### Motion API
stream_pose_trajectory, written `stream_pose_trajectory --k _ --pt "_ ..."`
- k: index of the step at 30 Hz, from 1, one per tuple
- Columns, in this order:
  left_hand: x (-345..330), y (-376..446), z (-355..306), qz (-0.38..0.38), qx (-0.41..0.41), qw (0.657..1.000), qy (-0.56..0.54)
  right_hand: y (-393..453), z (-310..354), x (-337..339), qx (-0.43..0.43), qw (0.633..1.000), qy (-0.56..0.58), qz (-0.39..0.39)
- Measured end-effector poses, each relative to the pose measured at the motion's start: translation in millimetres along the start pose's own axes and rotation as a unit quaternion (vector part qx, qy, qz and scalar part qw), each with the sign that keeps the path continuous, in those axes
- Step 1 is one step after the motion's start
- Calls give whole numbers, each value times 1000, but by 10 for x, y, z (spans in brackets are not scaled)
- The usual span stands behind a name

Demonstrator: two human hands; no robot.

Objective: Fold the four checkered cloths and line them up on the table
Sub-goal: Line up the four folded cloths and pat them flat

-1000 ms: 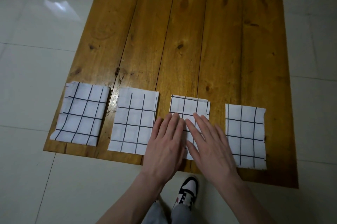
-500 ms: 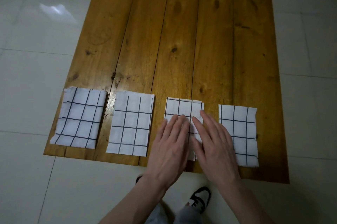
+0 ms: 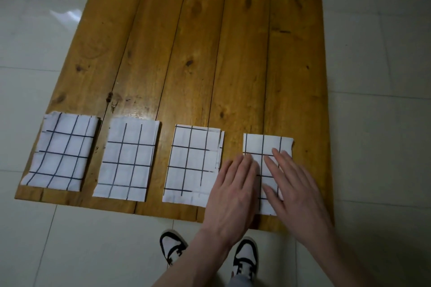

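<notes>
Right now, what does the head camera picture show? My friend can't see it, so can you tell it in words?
Two bare hands, the left hand and the right hand, press flat on the rightmost cloth of four folded white checkered cloths lined up along the near edge of a wooden table. Below the table edge, two black-and-white shoes stand on pale floor tiles.

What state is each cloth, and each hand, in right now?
Far-left cloth: folded, flat, untouched.
Second cloth: folded, flat, untouched.
Third cloth: folded, flat, right edge layers slightly uneven.
Far-right cloth: folded, partly under both hands.
Left hand: open, flat, palm down on the far-right cloth.
Right hand: open, flat, palm down on the same cloth.
</notes>
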State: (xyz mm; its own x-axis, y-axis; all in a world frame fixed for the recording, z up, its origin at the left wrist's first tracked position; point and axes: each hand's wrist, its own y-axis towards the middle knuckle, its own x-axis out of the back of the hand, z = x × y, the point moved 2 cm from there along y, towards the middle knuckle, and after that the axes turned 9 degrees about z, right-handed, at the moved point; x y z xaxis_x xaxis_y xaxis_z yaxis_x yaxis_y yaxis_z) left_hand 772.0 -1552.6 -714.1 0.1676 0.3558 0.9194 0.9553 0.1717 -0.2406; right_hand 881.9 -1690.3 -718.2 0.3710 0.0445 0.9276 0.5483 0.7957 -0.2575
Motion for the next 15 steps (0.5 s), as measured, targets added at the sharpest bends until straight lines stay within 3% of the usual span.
stream_pose_trajectory --k 3,15 --pt "-82 -6 -38 9 17 1000 9 3 -72 -77 4 998 -39 39" --pt "-129 138 -23 -14 40 999 9 166 -80 -54 7 998 -36 47"
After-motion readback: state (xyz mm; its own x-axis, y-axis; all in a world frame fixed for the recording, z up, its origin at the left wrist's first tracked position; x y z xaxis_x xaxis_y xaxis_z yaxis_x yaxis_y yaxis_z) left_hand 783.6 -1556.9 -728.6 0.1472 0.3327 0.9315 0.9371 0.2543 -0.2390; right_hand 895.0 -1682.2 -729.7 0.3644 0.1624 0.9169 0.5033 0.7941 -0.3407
